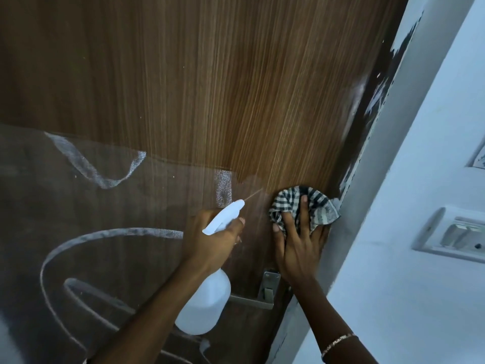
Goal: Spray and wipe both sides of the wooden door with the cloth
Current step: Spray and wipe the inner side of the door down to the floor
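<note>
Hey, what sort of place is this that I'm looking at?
Probably indoors in a home or flat, at a room doorway: a wood-grain door with a metal handle plate, set against a white painted wall carrying a switch panel.

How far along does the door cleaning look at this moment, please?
Done: the upper part of the wooden door shows clean brown grain. In hand: the left hand grips the spray bottle, mid-spray, while the right hand presses the checked cloth to the door near its edge. Left: the hazy lower area with white streaks; the other side is out of view.
</note>
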### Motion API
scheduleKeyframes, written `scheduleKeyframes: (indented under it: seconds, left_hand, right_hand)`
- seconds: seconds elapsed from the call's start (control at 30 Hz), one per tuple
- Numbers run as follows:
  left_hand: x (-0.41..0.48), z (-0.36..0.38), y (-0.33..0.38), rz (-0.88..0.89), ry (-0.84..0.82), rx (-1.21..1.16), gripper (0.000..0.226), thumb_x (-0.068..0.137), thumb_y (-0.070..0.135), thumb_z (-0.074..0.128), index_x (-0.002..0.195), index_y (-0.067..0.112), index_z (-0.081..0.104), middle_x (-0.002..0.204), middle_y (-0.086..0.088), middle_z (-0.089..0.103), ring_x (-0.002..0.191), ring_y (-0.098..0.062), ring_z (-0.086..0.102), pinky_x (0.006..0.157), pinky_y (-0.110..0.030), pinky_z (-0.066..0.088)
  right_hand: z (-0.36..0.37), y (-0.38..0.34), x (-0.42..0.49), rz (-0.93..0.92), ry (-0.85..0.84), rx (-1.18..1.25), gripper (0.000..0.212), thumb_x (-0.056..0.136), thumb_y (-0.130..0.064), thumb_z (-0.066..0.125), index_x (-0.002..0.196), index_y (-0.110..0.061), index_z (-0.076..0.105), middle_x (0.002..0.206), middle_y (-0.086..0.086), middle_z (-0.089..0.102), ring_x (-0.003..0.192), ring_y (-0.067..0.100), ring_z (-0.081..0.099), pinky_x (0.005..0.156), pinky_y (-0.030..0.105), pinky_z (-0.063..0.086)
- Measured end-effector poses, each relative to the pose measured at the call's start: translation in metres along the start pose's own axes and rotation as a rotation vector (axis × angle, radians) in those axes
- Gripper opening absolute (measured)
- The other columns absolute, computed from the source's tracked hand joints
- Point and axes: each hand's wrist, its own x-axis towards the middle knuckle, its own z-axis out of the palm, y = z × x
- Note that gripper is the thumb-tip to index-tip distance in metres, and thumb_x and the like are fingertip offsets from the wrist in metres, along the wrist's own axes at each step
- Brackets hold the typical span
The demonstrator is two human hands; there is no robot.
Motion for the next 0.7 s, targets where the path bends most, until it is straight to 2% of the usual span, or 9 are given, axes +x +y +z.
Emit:
scheduleKeyframes:
  seconds: [0.07,0.13,0.27,0.3,0.37,0.47,0.57,0.63,0.7]
  left_hand:
    - [0.000,-0.008,-0.003,0.005,0.034,0.047,0.020,0.084,0.036,0.076,0.087,0.018,0.067,0.078,-0.007,0.069,0.065,-0.023,0.064,0.065,-0.036,0.056]
    - [-0.003,-0.016,0.000,0.056,0.041,0.092,0.029,0.083,0.040,0.076,0.077,0.013,0.066,0.070,-0.008,0.067,0.062,-0.023,0.061,0.064,-0.038,0.054]
    - [-0.002,-0.028,0.010,0.077,0.134,0.075,0.024,0.088,0.034,0.074,0.069,0.029,0.059,0.065,0.001,0.065,0.062,-0.025,0.063,0.060,-0.031,0.051]
    - [-0.001,-0.029,0.012,0.073,0.153,0.045,0.021,0.089,0.030,0.073,0.073,0.032,0.059,0.067,0.004,0.064,0.061,-0.022,0.062,0.059,-0.029,0.050]
    - [0.006,-0.033,0.011,0.056,0.156,0.009,0.010,0.089,0.031,0.072,0.090,0.025,0.065,0.075,0.005,0.064,0.065,-0.017,0.061,0.057,-0.026,0.048]
    - [0.012,-0.039,0.007,0.065,0.166,0.018,0.025,0.087,0.035,0.074,0.106,0.028,0.060,0.095,0.002,0.069,0.080,-0.023,0.066,0.058,-0.026,0.050]
    - [0.015,-0.044,0.006,0.066,0.168,0.007,0.026,0.086,0.036,0.075,0.102,0.033,0.055,0.102,0.002,0.067,0.089,-0.025,0.066,0.061,-0.027,0.051]
    - [0.016,-0.046,0.005,0.077,0.169,-0.008,0.023,0.086,0.034,0.075,0.095,0.034,0.053,0.100,0.003,0.067,0.088,-0.024,0.066,0.061,-0.027,0.051]
    - [0.017,-0.049,0.003,0.092,0.173,-0.010,0.021,0.086,0.034,0.076,0.090,0.035,0.055,0.096,0.003,0.068,0.084,-0.025,0.066,0.063,-0.030,0.053]
  right_hand:
    - [0.003,-0.020,0.016,0.064,0.072,0.015,0.050,0.107,-0.052,0.030,0.149,-0.028,0.044,0.172,-0.002,0.007,0.156,0.039,0.013,0.124,0.064,0.004]
    - [0.004,-0.048,0.036,0.111,0.137,0.028,0.046,0.107,-0.051,0.033,0.146,-0.030,0.045,0.171,0.002,0.012,0.155,0.044,0.012,0.122,0.068,0.001]
    - [0.015,-0.099,0.064,-0.056,0.182,0.050,0.043,0.106,-0.047,0.042,0.141,-0.027,0.056,0.167,0.006,0.022,0.151,0.047,0.025,0.120,0.071,0.001]
    - [0.018,-0.105,0.066,-0.121,0.184,0.049,0.041,0.105,-0.046,0.048,0.140,-0.027,0.059,0.166,0.006,0.026,0.150,0.047,0.029,0.121,0.070,0.003]
    - [0.018,-0.097,0.066,-0.246,0.169,0.005,0.042,0.103,-0.045,0.056,0.141,-0.028,0.060,0.164,0.005,0.031,0.147,0.046,0.035,0.122,0.068,0.010]
    - [0.008,-0.050,0.059,-0.330,0.144,-0.060,0.048,0.102,-0.049,0.055,0.147,-0.032,0.054,0.163,0.001,0.033,0.146,0.043,0.036,0.123,0.066,0.011]
    - [-0.006,-0.002,0.038,-0.180,0.129,-0.018,0.050,0.106,-0.050,0.040,0.149,-0.027,0.048,0.169,-0.002,0.019,0.153,0.039,0.024,0.123,0.065,0.010]
    - [-0.009,0.005,0.029,-0.050,0.112,0.041,0.048,0.107,-0.047,0.039,0.142,-0.020,0.057,0.170,0.001,0.016,0.155,0.039,0.019,0.122,0.065,0.015]
    - [-0.005,-0.010,0.028,0.047,0.138,0.049,0.042,0.107,-0.043,0.042,0.137,-0.019,0.058,0.171,0.004,0.015,0.156,0.039,0.013,0.123,0.065,0.011]
